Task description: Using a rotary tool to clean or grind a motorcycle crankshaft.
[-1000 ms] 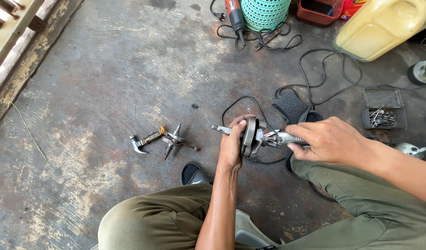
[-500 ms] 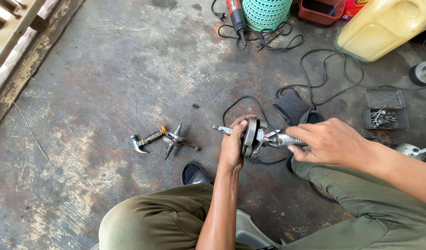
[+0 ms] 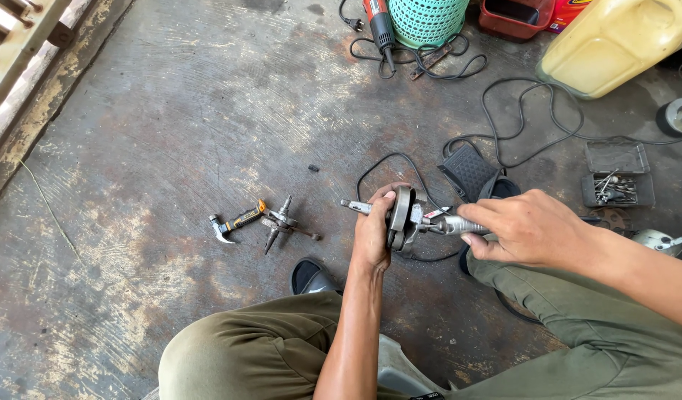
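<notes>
Steel crankshaft gripped by left hand — right hand steadies tool.

Both hands clenched (left, right).

I hold a grey metal crankshaft level above the concrete, its round disc webs upright in my left hand, one thin shaft end poking out left, while my right hand presses a silvery rotary tool against it.
</notes>
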